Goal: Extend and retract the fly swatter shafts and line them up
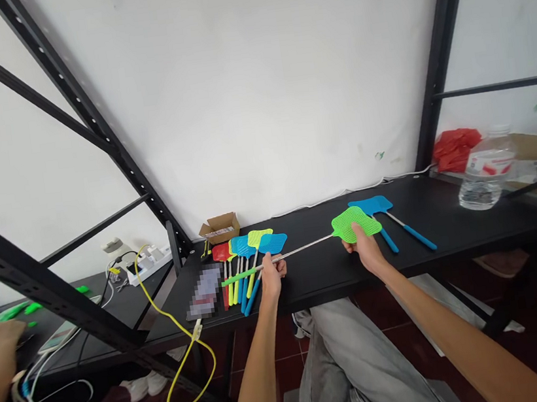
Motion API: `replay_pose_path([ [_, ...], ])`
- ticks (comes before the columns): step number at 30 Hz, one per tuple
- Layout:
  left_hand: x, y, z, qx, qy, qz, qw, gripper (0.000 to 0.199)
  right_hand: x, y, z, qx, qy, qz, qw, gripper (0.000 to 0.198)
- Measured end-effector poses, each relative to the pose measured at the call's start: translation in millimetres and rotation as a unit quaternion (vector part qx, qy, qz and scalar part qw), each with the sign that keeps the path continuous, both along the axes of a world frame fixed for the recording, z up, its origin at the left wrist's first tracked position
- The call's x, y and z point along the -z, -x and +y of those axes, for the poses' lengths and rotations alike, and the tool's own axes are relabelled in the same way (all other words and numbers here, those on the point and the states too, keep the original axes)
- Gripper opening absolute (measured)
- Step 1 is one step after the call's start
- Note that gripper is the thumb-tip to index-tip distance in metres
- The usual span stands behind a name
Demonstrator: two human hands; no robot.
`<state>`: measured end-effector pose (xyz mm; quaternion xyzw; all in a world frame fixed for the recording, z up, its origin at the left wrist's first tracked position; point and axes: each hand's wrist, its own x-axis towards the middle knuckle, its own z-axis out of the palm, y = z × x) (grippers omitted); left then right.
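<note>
One long green swatter point(307, 247) is spanning the space above the black desk point(318, 277), and the left hand point(273, 273) and right hand point(362, 245) are holding it together, presumably because something so slender is sitting steadier with support toward both ends. The left hand is gripping it where the green handle point(243, 275) is meeting the metal shaft. The right hand is pinching the mesh head point(345, 222), thumb lying on top and fingers curling underneath; this flat hold is probably preventing any twist.

The green handle is crossing over a row of swatters point(246, 249), though whether it is touching them I cannot tell. Red, yellow and blue ones are lying there with heads pointing toward the wall point(259, 96) and handles facing the person, likely so that each grip is offering itself to a reaching hand. Their heads are overlapping, which is saving room.

Well apart, two blue swatters point(380, 204) are lying beyond the right hand, their handles spreading and the mesh head partly hiding them.

A cardboard box point(220, 229) is standing near the wall behind the row, perhaps for keeping the front edge workable. A water bottle point(485, 176) is standing upright far right, where swinging handles are less likely to be catching it.
</note>
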<state>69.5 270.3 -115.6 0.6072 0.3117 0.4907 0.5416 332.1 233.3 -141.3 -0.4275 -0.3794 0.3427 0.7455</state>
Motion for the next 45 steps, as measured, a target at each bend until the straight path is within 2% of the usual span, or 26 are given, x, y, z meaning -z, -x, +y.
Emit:
replay_pose_path([
  [6,-2.7,-4,-4,0.015,-0.002,0.029,0.999,0.06,-3,3,-3,-0.085,0.039,-0.079,0.992,0.055],
  [12,-1.7,-4,-3,0.025,0.003,0.049,0.998,0.061,-5,4,-5,-0.142,0.042,-0.073,0.986,0.056],
  [17,-3.8,-5,-5,0.01,0.014,0.064,0.998,0.058,-11,3,-8,-0.072,-0.006,0.07,0.995,0.038],
  [20,-4.4,0,-5,-0.036,0.047,-0.038,0.998,0.056,-17,2,-11,-0.048,-0.026,0.15,0.987,0.035],
  [22,-4.3,5,-5,-0.075,0.059,-0.13,0.987,0.056,-19,1,-13,-0.041,-0.038,0.187,0.981,0.038],
  [24,-3.7,8,-5,-0.095,0.062,-0.181,0.977,0.054,-20,0,-14,-0.028,-0.048,0.21,0.976,0.041],
  [31,1.4,7,-2,-0.094,0.07,-0.196,0.974,0.05,-17,0,-12,0.015,-0.053,0.19,0.98,0.039],
  [45,-1.2,8,-5,-0.033,0.028,-0.12,0.992,0.05,-17,-4,-14,-0.041,-0.013,0.18,0.983,0.041],
])
